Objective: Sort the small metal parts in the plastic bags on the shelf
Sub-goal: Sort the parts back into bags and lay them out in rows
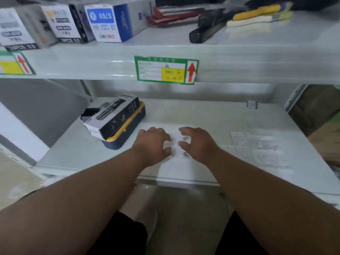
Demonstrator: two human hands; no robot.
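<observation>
A clear plastic bag (177, 146) lies flat on the lower shelf (211, 116), blurred, with a few small dark metal parts (185, 154) showing through it. My left hand (152, 144) is at the bag's left edge, its curled fingers gripping the plastic. My right hand (197, 142) hovers at the bag's right side with thumb and fingers spread apart in a loose claw, holding nothing that I can make out. Several more clear bags (257, 144) with small parts lie flat on the shelf further right.
A black and white carton (112, 115) rests on a yellow and navy case (125, 133) at the shelf's left. The upper shelf, with a green label (165, 69) on its front edge, holds boxes (104, 21) and dark tools (207, 30).
</observation>
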